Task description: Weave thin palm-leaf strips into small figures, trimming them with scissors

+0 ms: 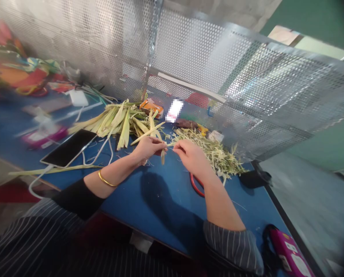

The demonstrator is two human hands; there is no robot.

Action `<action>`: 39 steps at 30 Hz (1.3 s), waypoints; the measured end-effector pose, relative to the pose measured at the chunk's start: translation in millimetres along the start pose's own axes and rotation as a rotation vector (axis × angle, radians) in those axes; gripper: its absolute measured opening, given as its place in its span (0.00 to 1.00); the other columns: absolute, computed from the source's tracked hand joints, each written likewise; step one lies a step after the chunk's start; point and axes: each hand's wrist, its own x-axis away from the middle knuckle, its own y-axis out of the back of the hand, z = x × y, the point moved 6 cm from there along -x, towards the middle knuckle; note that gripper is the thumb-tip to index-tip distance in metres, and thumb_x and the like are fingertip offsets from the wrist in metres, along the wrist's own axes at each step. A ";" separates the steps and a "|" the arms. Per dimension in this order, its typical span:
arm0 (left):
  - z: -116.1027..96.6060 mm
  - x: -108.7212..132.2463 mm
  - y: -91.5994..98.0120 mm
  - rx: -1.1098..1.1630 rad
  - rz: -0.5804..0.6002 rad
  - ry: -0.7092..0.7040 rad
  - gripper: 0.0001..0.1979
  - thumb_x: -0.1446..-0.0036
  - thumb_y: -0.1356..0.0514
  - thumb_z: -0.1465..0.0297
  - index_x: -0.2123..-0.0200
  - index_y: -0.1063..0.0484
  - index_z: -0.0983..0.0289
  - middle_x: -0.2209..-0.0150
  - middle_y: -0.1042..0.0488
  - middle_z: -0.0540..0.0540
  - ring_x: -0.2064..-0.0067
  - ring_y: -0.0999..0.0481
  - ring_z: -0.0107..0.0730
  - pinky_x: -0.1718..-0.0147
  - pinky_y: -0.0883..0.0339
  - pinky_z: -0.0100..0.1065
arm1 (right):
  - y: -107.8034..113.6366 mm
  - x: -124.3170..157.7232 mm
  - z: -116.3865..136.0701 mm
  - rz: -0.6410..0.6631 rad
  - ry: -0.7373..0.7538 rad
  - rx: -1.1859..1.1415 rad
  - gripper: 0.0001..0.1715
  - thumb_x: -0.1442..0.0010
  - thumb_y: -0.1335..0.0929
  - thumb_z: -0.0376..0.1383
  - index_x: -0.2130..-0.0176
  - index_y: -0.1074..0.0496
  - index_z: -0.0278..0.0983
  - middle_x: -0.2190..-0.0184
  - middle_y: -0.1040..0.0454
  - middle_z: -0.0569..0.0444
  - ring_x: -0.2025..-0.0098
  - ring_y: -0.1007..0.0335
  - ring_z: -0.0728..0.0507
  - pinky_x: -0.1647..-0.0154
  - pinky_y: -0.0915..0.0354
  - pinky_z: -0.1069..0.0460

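Observation:
My left hand [149, 149] is closed, its thumb and fingers pinching a narrow pale husk strip [163, 157] above the blue table. Close on its right, my right hand [191, 156] is pinched on a thin pale thread [170, 149] stretched across the small gap between both hands. Whether it is thread or wire is too fine to tell. Behind the left hand lies a heap of long yellow-green husks [114, 121]. A pile of shredded leafy pieces [218, 154] spreads behind and right of the right hand. Under the right wrist, a red handle loop [196, 186] partly shows.
A phone [69, 149] with a white cable [98, 157] rests at left. Blurred colourful items [27, 79] lie at far left. A perforated metal screen [195, 50] stands behind the table [172, 215]. A black cup-like container [255, 179] and a magenta box [289, 252] sit at the right edge.

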 end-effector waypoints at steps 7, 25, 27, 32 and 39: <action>0.4 9.8 -18.7 -0.241 0.324 -0.009 0.05 0.55 0.35 0.70 0.75 0.25 0.68 0.75 0.23 0.56 0.74 0.25 0.28 0.70 0.31 0.31 | -4.6 -5.5 -4.8 -0.048 0.057 -0.071 0.07 0.41 0.37 0.33 0.70 0.32 0.37 0.67 0.30 0.53 0.64 0.34 0.47 0.61 0.41 0.52; -14.7 6.9 -12.5 0.044 0.197 -0.161 0.08 0.53 0.35 0.70 0.71 0.29 0.69 0.74 0.23 0.54 0.71 0.23 0.28 0.67 0.29 0.31 | -49.7 -3.8 -41.4 -0.262 -0.232 -0.528 0.11 0.43 0.36 0.42 0.70 0.30 0.38 0.77 0.31 0.57 0.77 0.39 0.49 0.74 0.43 0.54; -15.1 7.6 -13.3 0.057 0.195 -0.154 0.08 0.54 0.35 0.70 0.71 0.30 0.68 0.74 0.23 0.54 0.71 0.23 0.29 0.68 0.29 0.31 | -50.5 -4.1 -43.0 -0.256 -0.228 -0.484 0.11 0.43 0.36 0.42 0.71 0.31 0.38 0.78 0.31 0.57 0.77 0.39 0.49 0.74 0.43 0.54; -20.3 6.2 -9.1 -0.022 0.097 -0.259 0.07 0.52 0.38 0.70 0.72 0.31 0.67 0.76 0.26 0.52 0.73 0.25 0.29 0.70 0.30 0.32 | -44.6 -4.7 -30.4 -0.244 -0.117 -0.248 0.10 0.42 0.35 0.39 0.72 0.31 0.38 0.75 0.30 0.55 0.72 0.36 0.47 0.70 0.42 0.53; -29.3 6.0 7.6 -0.510 -0.154 -0.546 0.07 0.50 0.41 0.69 0.71 0.26 0.67 0.76 0.26 0.52 0.74 0.28 0.28 0.74 0.36 0.29 | -35.9 2.9 14.1 -0.232 0.213 0.408 0.14 0.36 0.42 0.34 0.63 0.29 0.36 0.69 0.29 0.49 0.69 0.36 0.45 0.66 0.45 0.51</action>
